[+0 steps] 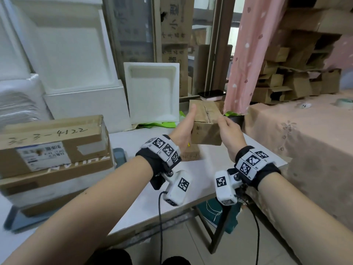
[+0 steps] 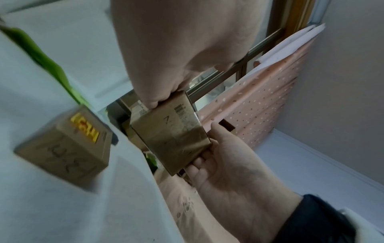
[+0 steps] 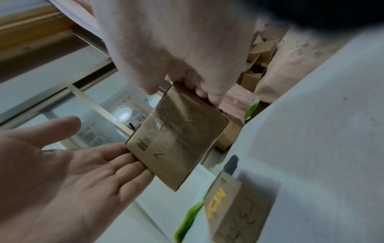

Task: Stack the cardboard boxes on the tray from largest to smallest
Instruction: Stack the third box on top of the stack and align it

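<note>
- Step in hand: a mid-size box [image 1: 207, 124] is up in the air between both hands, around 12 o'clock from the person and clear of the counter [image 1: 214, 169]. Looks like the carry stage, box picked but not yet stacked.
- Left hand [image 1: 184, 129]: flat palm and straight fingers pressed against the box's left side, thumb sticking up. That grip is an open press, nothing curled round it.
- Right hand [image 1: 229, 133]: fingers curled onto the box's right edge from above, so this one is really clamping it.
- The stack [image 1: 53, 150] sits on the grey tray [image 1: 119, 156] at about 9 o'clock, a big taped box with writing on top, at least one more under it.
- A small box [image 1: 191, 153] with yellow print sits on the counter right below the held one, mostly hidden behind the left wrist.
- Next move, my guess: swing the held box left, over the stack, keep it level and set it down square on the big box's top. The small one would go last.
</note>
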`<state>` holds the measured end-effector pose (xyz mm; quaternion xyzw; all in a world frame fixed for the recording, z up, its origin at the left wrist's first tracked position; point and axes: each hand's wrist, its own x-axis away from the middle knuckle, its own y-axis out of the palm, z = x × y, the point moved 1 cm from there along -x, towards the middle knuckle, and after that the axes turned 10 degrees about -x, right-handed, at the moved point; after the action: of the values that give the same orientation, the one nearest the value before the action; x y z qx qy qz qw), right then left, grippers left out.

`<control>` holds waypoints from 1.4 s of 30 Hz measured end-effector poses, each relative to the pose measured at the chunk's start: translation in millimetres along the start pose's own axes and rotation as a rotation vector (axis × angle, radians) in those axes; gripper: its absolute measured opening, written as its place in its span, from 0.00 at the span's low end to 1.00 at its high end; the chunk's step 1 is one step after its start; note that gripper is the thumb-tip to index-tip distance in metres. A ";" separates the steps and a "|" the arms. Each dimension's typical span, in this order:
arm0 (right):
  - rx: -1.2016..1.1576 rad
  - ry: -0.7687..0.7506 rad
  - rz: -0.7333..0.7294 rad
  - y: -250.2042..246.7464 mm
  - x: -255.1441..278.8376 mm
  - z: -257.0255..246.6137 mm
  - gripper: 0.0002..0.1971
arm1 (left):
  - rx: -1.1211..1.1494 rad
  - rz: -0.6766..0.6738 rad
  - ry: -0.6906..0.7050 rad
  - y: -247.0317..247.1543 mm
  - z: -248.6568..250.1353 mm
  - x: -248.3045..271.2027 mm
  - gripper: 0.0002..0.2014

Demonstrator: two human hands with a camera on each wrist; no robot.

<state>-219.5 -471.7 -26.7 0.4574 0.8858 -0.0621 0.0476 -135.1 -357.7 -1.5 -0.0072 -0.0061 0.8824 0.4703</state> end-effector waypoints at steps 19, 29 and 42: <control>-0.083 -0.255 -0.398 214.3 128.7 -107.6 0.22 | -0.147 0.478 0.123 -186.9 79.6 201.4 0.20; 0.010 -0.306 -0.537 281.9 174.1 -120.0 0.23 | -0.163 0.583 0.108 -238.4 79.6 269.3 0.24; 0.071 -0.350 -0.611 281.5 170.0 -119.0 0.29 | -0.153 0.582 0.068 -255.9 78.1 265.9 0.34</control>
<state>-91.1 -155.1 48.1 0.1551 0.9575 -0.1815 0.1619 -72.3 5.4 79.2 -0.0735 -0.0543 0.9764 0.1958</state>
